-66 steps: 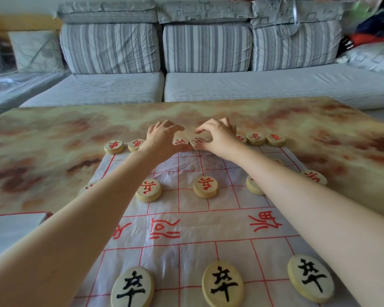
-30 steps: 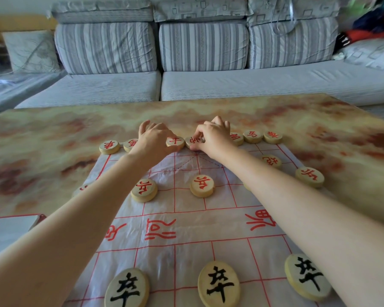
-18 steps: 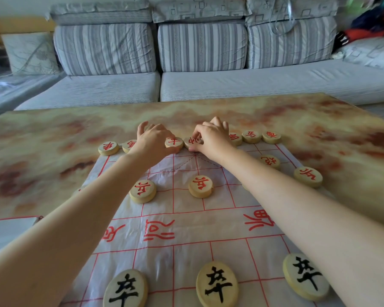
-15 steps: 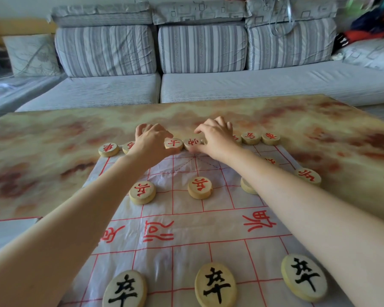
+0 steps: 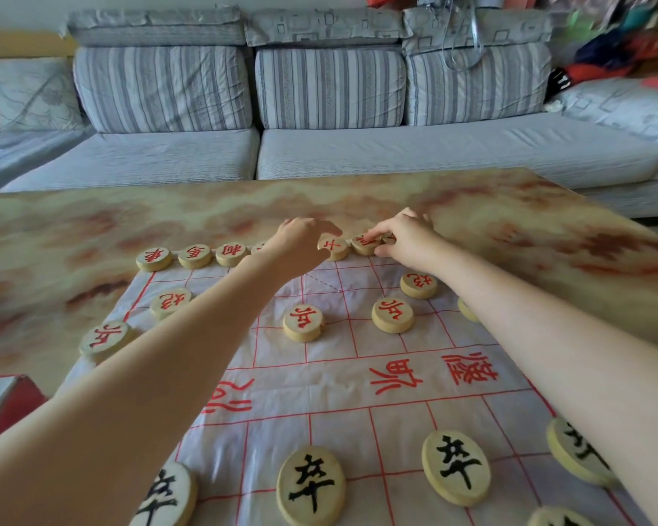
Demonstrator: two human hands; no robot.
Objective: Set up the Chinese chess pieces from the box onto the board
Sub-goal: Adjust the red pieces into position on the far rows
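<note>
A white chess board sheet (image 5: pixel 320 392) with red lines lies on the marbled table. Red-lettered wooden pieces (image 5: pixel 194 256) stand along its far row, and red soldiers (image 5: pixel 303 323) stand nearer. Black-lettered soldiers (image 5: pixel 311 485) line the near side. My left hand (image 5: pixel 301 241) reaches to the far row and pinches a red piece (image 5: pixel 333 247) between thumb and fingers. My right hand (image 5: pixel 405 237) is beside it, with index finger and thumb on the neighbouring red piece (image 5: pixel 365 244). The far-row pieces behind my right hand are hidden.
A red-and-white box corner (image 5: pixel 1 404) shows at the left edge. The marbled table (image 5: pixel 509 229) extends past the board on all sides. A grey striped sofa (image 5: pixel 331 146) stands behind the table, with bags piled at its right end.
Both hands stay at the middle of the far row, shifting the two centre pieces slightly. The view has swung left, showing more red pieces on the board's left side.
</note>
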